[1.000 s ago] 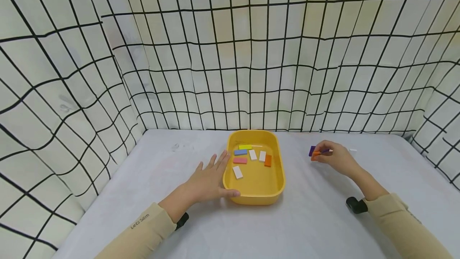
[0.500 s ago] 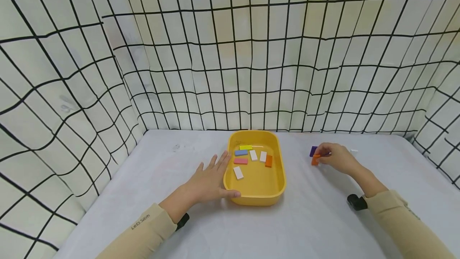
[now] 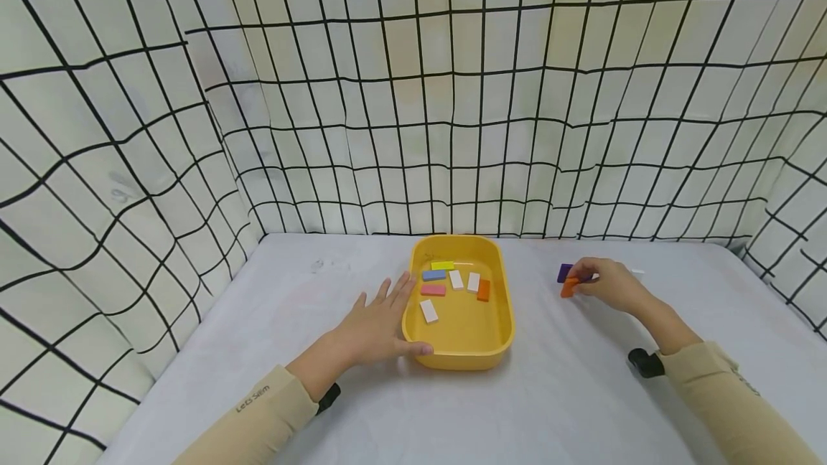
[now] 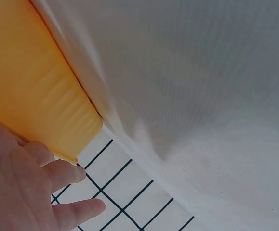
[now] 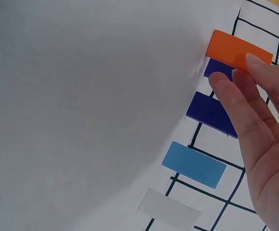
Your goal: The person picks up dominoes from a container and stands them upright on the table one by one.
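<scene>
My left hand (image 3: pixel 371 325) lies with fingers spread on the left rim of a yellow tray (image 3: pixel 461 359), thumb over its near corner. In the left wrist view its fingers overlap the tray's wall (image 4: pixel 47 96). On the right, my right hand (image 3: pixel 614 284) pinches an orange block (image 3: pixel 569 287), a flat rectangular piece like a domino. The thumb overlaps the orange block (image 5: pixel 235 50) in the right wrist view. Just past it are one purple block (image 5: pixel 216 69), partly behind the fingertips, and another purple block (image 5: pixel 209 113), then a light blue block (image 5: pixel 193 164) and a white block (image 5: pixel 169 209) in a row.
Inside the tray lie a yellow block (image 3: pixel 442 265), a blue block (image 3: pixel 434 275), a pink block (image 3: pixel 433 290), an orange block (image 3: pixel 483 290) and several white blocks (image 3: pixel 429 311). A white cloth covers the table (image 3: pixel 310 422); black-lined white sheeting (image 3: pixel 400 106) surrounds it.
The orange block in my right hand has come down and slightly toward me, and its lean has changed a little since half a second ago. My left hand has stayed on the tray.
</scene>
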{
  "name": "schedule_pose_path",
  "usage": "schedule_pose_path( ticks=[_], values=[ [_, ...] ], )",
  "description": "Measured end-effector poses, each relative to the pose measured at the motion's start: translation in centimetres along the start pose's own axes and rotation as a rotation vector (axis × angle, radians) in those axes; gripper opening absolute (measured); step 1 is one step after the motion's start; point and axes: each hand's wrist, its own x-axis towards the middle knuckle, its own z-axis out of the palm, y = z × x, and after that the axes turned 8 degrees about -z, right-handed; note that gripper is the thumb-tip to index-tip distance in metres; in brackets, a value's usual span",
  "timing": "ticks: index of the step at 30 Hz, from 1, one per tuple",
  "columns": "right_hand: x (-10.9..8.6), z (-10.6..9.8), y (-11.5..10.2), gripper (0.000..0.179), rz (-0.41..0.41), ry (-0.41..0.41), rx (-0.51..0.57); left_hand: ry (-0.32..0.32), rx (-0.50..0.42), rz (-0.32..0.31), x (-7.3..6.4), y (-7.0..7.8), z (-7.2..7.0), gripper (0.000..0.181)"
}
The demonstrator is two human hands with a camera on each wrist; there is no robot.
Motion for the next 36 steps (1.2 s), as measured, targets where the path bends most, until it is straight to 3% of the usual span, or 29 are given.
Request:
schedule_pose_path(
  ticks=[15,26,36],
  values=[
    [-0.5,-0.2,0.2,0.013,-0.005,-0.025,0.013,-0.001,0.006,-0.002,0.0,0.1,0.3,0.121],
    [-0.8,-1.8,-0.3,0.029,0.016,-0.025,-0.035,-0.001,-0.001,0.001,-0.2,0.1,0.1,0.120],
    [-0.6,-2.6,-3.3,0.026,-0.041,0.061,-0.031,0.001,0.004,-0.004,0.0,0.1,0.1,0.120]
  ],
)
